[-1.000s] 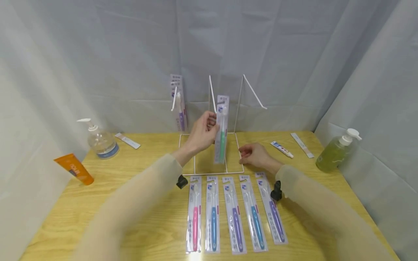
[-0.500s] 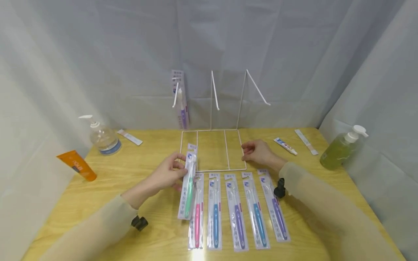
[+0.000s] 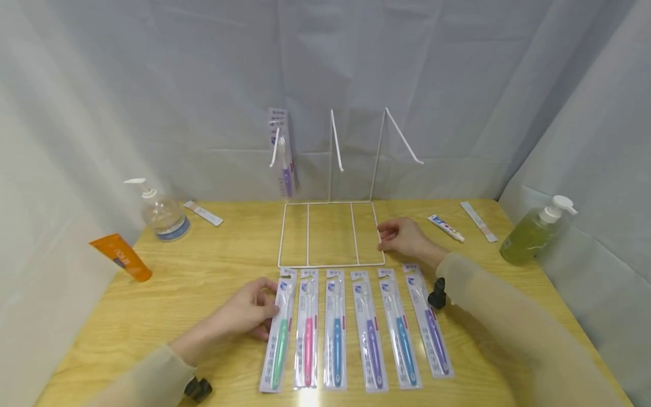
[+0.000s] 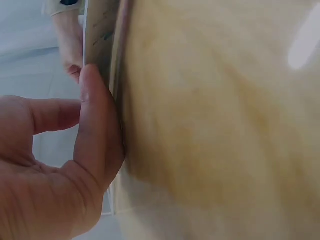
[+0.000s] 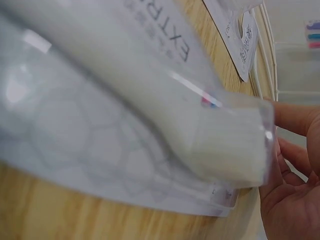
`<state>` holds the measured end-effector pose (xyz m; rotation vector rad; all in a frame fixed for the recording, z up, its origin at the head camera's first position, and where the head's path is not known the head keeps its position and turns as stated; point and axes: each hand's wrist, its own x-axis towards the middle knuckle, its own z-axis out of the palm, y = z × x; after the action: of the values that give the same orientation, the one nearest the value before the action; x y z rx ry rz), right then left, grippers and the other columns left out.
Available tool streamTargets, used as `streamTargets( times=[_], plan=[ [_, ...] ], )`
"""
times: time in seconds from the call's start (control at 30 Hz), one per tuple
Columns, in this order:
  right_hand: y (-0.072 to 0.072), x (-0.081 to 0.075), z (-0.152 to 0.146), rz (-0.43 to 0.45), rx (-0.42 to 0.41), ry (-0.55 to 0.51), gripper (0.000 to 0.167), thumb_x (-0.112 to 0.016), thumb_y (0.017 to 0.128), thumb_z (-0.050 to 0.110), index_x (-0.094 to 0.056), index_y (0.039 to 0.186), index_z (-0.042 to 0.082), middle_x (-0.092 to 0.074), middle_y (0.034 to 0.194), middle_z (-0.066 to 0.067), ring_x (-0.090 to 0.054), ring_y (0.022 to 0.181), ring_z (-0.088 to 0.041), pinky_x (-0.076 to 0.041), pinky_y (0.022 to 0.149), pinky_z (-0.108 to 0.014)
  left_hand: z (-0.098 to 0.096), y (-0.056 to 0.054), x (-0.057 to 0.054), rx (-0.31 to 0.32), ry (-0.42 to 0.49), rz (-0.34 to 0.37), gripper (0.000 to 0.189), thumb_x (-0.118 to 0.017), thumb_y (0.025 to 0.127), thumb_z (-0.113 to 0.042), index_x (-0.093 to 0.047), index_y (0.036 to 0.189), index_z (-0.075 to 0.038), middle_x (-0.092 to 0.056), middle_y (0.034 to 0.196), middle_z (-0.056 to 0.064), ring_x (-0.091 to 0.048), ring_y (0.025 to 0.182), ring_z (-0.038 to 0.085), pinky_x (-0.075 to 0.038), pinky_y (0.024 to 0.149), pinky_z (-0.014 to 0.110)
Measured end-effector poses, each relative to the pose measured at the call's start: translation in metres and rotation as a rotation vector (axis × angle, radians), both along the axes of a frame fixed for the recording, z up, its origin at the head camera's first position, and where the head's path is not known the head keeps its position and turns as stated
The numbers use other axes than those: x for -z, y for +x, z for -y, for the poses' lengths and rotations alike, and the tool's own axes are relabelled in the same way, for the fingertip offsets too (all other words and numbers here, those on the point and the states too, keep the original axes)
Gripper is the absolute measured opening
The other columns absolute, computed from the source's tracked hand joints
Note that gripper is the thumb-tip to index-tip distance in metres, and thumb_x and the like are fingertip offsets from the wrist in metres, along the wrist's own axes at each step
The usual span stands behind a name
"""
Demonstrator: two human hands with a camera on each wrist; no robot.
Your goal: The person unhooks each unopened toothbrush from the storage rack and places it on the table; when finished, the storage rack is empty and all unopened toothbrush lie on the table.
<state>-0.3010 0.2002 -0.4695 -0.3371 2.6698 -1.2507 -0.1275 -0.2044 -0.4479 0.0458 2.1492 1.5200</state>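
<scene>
In the head view, my left hand (image 3: pixel 249 310) pinches the left edge of a packaged green toothbrush (image 3: pixel 278 339), which lies on the table at the left end of a row. Beside it lie a packaged pink toothbrush (image 3: pixel 308 339) and several blue and purple ones. My right hand (image 3: pixel 404 236) grips the right side of the base of a white wire display rack (image 3: pixel 330 265). More packaged toothbrushes (image 3: pixel 283 152) hang on the rack's left hook, a purple one in front. In the right wrist view, a packaged toothbrush (image 5: pixel 227 145) looms close, with my right fingers beyond it.
A clear pump bottle (image 3: pixel 165 217) and an orange tube (image 3: pixel 122 257) stand at the left. Toward the right are a small toothpaste tube (image 3: pixel 446 228), a flat white strip (image 3: pixel 478 221) and a green pump bottle (image 3: pixel 529 234). Another strip (image 3: pixel 203 213) lies back left.
My left hand has brought the green toothbrush down from beside the middle hook, to the left, and onto the table beside the pink one. My right hand has stayed at the rack's base.
</scene>
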Motion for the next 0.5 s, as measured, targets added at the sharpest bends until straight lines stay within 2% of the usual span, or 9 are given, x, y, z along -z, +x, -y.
streamTargets(
  times=[0.07, 0.17, 0.3, 0.4, 0.5],
  plan=[
    [0.0, 0.0, -0.001, 0.0, -0.001, 0.007, 0.056, -0.092, 0.089, 0.007, -0.073, 0.14, -0.006, -0.079, 0.112, -0.019, -0.072, 0.092, -0.014, -0.057, 0.082, -0.017, -0.002, 0.002, 0.001, -0.024, -0.032, -0.007, 0.055, -0.069, 0.102, 0.0, -0.046, 0.152, 0.004, -0.07, 0.1, 0.015, -0.071, 0.074, 0.022, -0.068, 0.058, 0.034],
    [0.001, -0.001, 0.0, 0.003, -0.002, 0.011, 0.056, -0.092, 0.09, 0.008, -0.073, 0.14, -0.006, -0.079, 0.114, -0.02, -0.074, 0.094, -0.016, -0.057, 0.082, -0.017, -0.003, 0.004, -0.004, -0.038, -0.129, -0.045, 0.056, -0.072, 0.1, -0.001, -0.05, 0.152, 0.005, -0.072, 0.095, 0.015, -0.071, 0.07, 0.022, -0.068, 0.057, 0.036],
    [0.001, 0.0, 0.001, 0.0, -0.003, 0.01, 0.056, -0.092, 0.089, 0.007, -0.073, 0.14, -0.007, -0.079, 0.113, -0.02, -0.073, 0.093, -0.014, -0.056, 0.081, -0.016, 0.001, 0.002, -0.013, -0.007, -0.332, -0.13, 0.048, -0.078, 0.1, -0.012, -0.061, 0.142, 0.003, -0.074, 0.085, 0.011, -0.07, 0.062, 0.022, -0.065, 0.054, 0.035],
    [0.001, -0.001, 0.001, 0.002, -0.003, 0.01, 0.056, -0.092, 0.089, 0.007, -0.073, 0.14, -0.007, -0.079, 0.113, -0.02, -0.073, 0.093, -0.014, -0.057, 0.081, -0.016, 0.006, -0.007, -0.022, 0.035, -0.449, -0.248, 0.042, -0.079, 0.101, -0.023, -0.069, 0.133, 0.003, -0.077, 0.085, 0.008, -0.069, 0.062, 0.018, -0.061, 0.055, 0.03],
    [0.0, -0.001, 0.0, 0.003, 0.0, 0.015, 0.055, -0.092, 0.09, 0.007, -0.072, 0.14, -0.006, -0.079, 0.114, -0.02, -0.074, 0.095, -0.016, -0.057, 0.083, -0.018, 0.008, -0.029, -0.034, 0.032, -0.458, -0.388, 0.041, -0.077, 0.103, -0.025, -0.072, 0.132, 0.003, -0.081, 0.099, 0.014, -0.073, 0.072, 0.017, -0.062, 0.061, 0.029]
  ],
)
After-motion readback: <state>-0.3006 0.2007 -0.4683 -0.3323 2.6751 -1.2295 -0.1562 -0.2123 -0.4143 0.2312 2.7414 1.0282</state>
